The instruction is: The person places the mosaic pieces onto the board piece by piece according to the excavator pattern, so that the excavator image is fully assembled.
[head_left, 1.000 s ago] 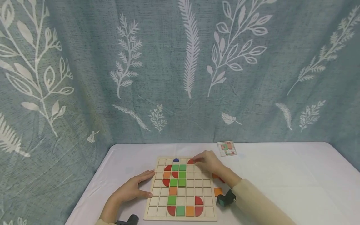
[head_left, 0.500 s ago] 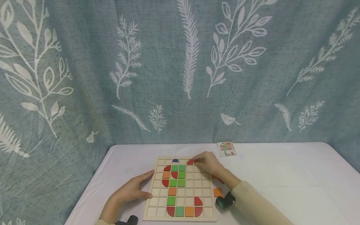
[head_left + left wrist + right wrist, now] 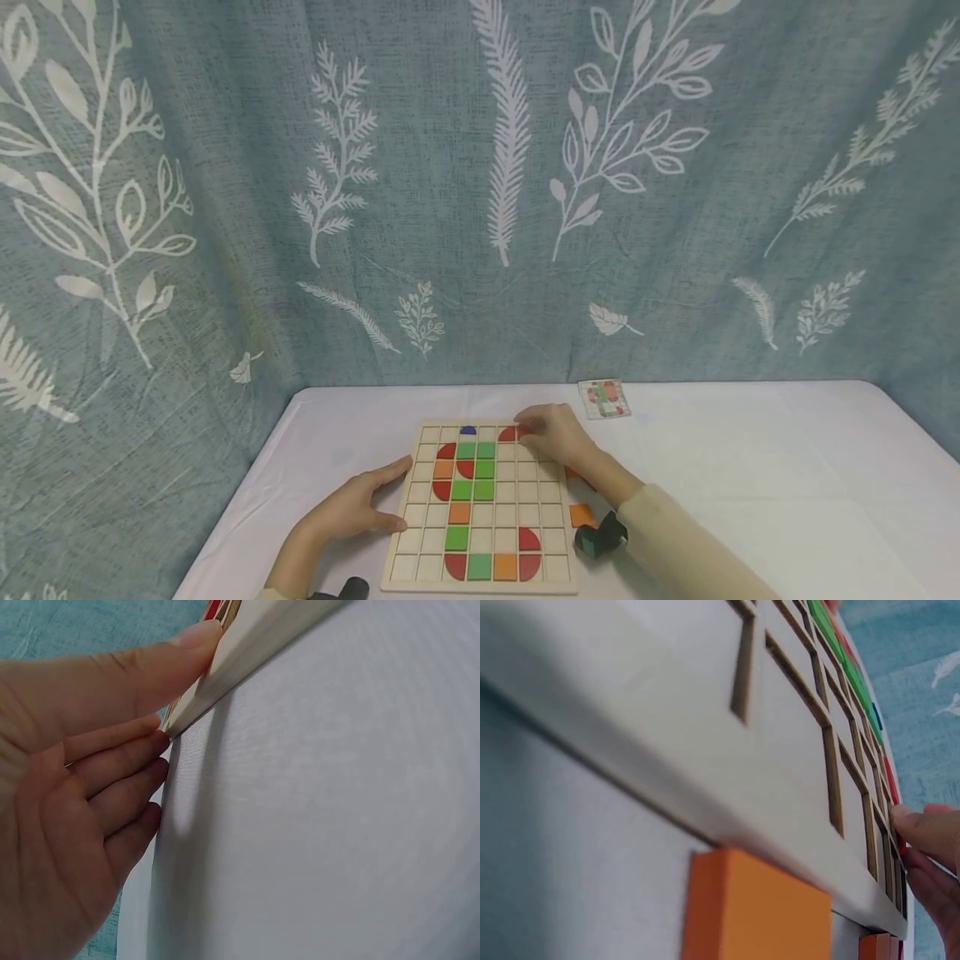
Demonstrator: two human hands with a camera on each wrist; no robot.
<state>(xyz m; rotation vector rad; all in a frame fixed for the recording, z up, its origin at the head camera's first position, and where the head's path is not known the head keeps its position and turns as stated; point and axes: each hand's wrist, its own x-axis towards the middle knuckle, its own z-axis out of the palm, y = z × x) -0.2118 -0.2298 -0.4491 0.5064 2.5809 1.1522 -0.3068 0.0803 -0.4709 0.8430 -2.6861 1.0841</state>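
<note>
A pale wooden grid board (image 3: 517, 493) lies on the white table, holding green, orange, red and blue pieces. My left hand (image 3: 352, 504) has its fingers spread along the board's left edge. In the left wrist view, the thumb touches the board's side (image 3: 251, 656) and the other fingertips are right at its corner. At the far row, my right hand (image 3: 557, 435) pinches a red quarter-circle tile (image 3: 523, 430), mostly hidden by the fingers. Another red quarter-circle (image 3: 507, 433) sits just left of it, and a blue half-round piece (image 3: 468, 430) lies in the same row.
Orange tiles (image 3: 582, 516) lie along the board's right side, partly under the right forearm. A small pattern card (image 3: 604, 399) rests behind the right hand. Black wrist devices (image 3: 600, 535) show at both wrists. A blue-green leaf-print curtain (image 3: 450, 208) hangs behind the table.
</note>
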